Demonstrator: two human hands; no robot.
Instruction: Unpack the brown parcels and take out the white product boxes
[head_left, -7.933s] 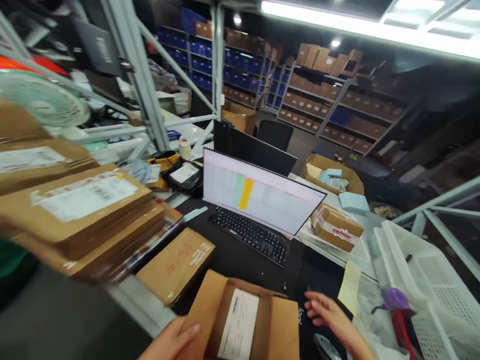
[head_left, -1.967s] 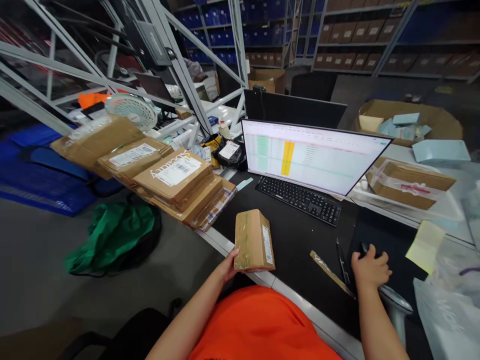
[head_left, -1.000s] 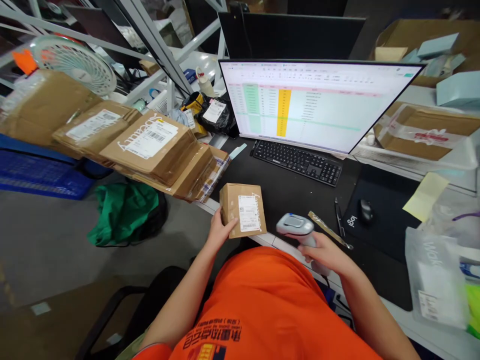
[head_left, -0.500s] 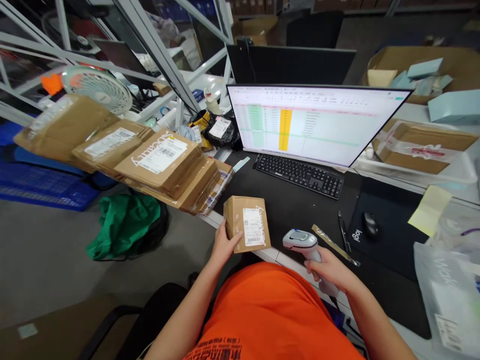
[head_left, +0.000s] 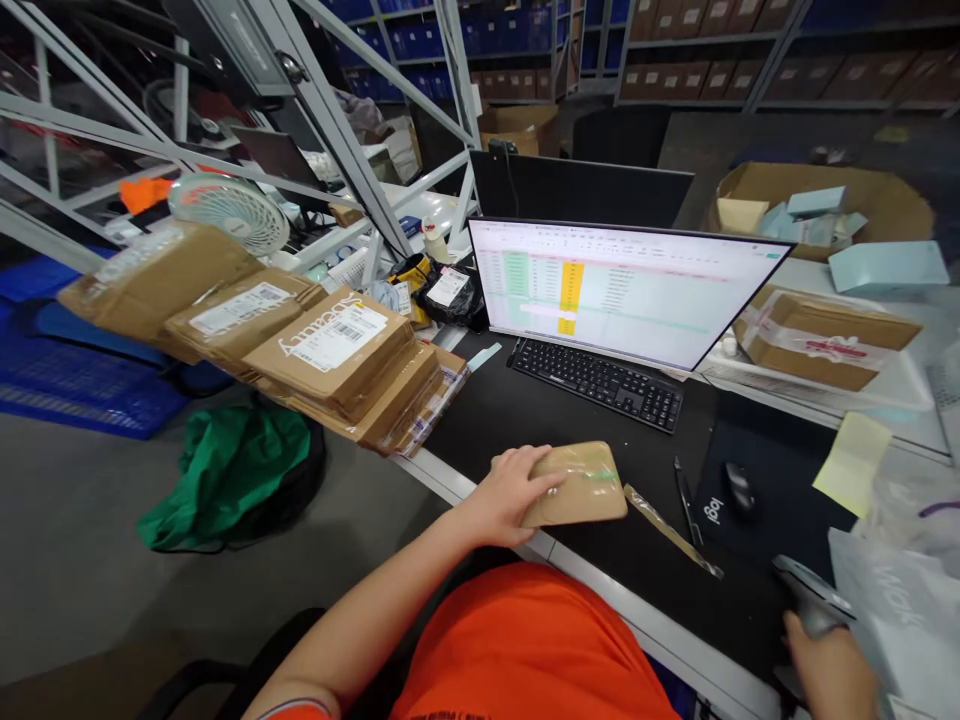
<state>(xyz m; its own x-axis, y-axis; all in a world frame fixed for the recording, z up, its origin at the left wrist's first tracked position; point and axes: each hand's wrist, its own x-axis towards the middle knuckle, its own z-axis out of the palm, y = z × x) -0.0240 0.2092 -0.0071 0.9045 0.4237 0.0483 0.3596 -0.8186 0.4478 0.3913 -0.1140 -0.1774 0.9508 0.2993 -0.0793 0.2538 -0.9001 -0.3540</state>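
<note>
My left hand is closed on the left side of a small cardboard box, which is tilted at the front of the black desk mat. A taped side of the box faces up, and its white label is out of sight. Far to the right, my right hand grips a grey and white barcode scanner low over the mat, beside a clear plastic bag. Motion blurs that hand slightly. A torn tape strip and a pen lie between the box and the scanner.
Stacked cardboard parcels overhang the desk's left edge. Behind the mat stand a monitor and keyboard. To the right are a mouse, a yellow note and a taped carton in a white tray.
My left hand has turned the box, so its label no longer shows. My right hand has carried the scanner away to the right. The camera view has tipped up slightly.
</note>
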